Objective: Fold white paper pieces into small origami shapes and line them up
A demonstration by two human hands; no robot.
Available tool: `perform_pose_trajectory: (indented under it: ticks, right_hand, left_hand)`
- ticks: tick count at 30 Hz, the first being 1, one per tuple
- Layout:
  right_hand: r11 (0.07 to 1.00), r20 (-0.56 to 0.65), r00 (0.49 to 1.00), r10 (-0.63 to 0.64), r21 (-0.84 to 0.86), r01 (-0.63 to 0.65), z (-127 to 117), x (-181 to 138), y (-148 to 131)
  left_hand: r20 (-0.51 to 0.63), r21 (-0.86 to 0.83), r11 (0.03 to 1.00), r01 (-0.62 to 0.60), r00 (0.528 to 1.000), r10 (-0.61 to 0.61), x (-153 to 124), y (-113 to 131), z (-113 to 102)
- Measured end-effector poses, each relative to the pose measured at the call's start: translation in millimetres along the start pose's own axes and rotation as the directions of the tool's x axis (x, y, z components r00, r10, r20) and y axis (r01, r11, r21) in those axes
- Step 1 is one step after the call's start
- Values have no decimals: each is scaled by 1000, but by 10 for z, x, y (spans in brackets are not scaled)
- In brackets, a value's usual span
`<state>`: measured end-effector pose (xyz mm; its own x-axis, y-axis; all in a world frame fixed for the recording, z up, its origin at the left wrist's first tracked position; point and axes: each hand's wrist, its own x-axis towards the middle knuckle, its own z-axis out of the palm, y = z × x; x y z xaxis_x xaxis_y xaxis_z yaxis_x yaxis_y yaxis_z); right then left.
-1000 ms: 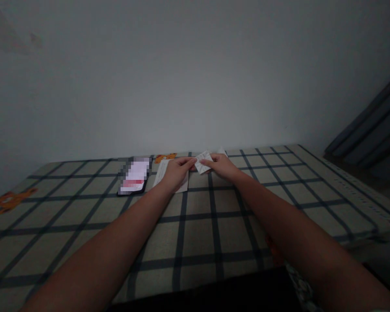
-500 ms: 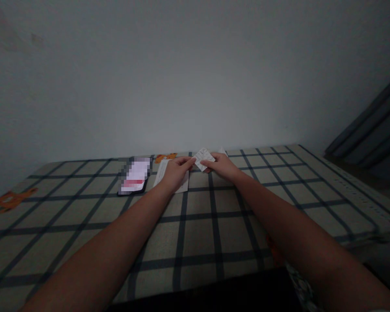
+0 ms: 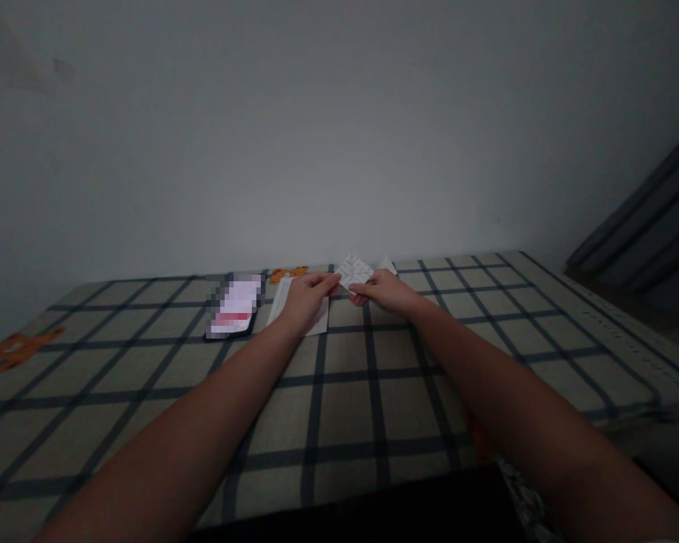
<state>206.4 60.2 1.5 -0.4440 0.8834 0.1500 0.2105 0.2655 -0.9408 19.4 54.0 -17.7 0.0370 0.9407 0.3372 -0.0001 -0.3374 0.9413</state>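
A small folded piece of white paper (image 3: 353, 271) with dark print is held up between my hands, diamond-shaped as I see it. My left hand (image 3: 311, 296) pinches its left corner between thumb and fingers. At its lower right edge, my right hand (image 3: 383, 289) grips it with the thumb on top and fingers curled beneath. Under and beside my left hand lies a flat white printed sheet (image 3: 319, 324), partly covered by the hand. Another white paper tip (image 3: 388, 264) shows behind my right hand; most of it is hidden.
A phone (image 3: 236, 303) with a lit, blurred screen lies left of the sheet. The table is covered by a checked cloth (image 3: 345, 407) with orange figures. A pale wall (image 3: 339, 136) stands right behind the table, and a dark curtain (image 3: 650, 204) hangs at the right.
My right hand has shifted slightly down and outward along the folded paper, its fingers now nearer the bottom corner. My left hand stays in place.
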Motion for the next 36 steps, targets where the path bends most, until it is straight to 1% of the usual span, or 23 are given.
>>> perform_pose_trajectory:
  ticks: [4, 7, 10, 15, 22, 30, 36]
  right_hand:
    - [1000, 12, 1000, -27, 8, 27, 2, 29, 62]
    - [999, 42, 999, -2, 48, 0, 14, 36, 95]
    - [1000, 71, 997, 15, 14, -16, 12, 25, 95]
    - [999, 74, 997, 23, -44, -19, -8, 13, 62]
    - [1000, 121, 993, 10, -28, -7, 1, 9, 79]
    - [998, 100, 995, -11, -56, 16, 10, 3, 79]
    - [996, 76, 995, -67, -58, 71, 8, 2, 63]
  left_hand:
    - [-14, -24, 1000, 5, 1000, -6, 11, -19, -2]
    - [-31, -35, 999, 12, 999, -13, 14, -8, 0]
    - [-36, -43, 999, 24, 999, -26, 14, 0, -1]
    - [-22, -49, 998, 26, 999, -27, 6, 12, 11]
    - [-38, -77, 996, 44, 998, -47, -23, 105, 44]
    - [-38, -146, 987, 69, 996, -75, -8, 106, 42]
    - [-53, -251, 962, 108, 991, -125, -8, 133, 62]
